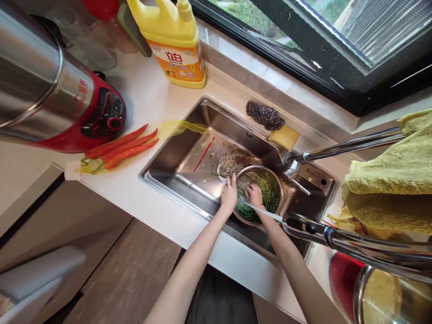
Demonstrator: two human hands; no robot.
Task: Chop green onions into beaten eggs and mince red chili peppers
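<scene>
A round metal bowl of water and leafy green herbs stands in the steel sink. My left hand is at the bowl's left rim, its fingers closed at a thin herb sprig that sticks out leftward over the drain. Inside the bowl, my right hand has its fingers curled among the wet stems; the fingertips are partly hidden. Water runs into the bowl from the chrome faucet, whose spout passes over my right forearm.
A red stick and brownish scraps lie on the sink floor. Red chili peppers rest on the counter beside a red-and-steel appliance. Behind the sink are a yellow detergent jug, steel wool and a sponge. A yellow towel hangs right.
</scene>
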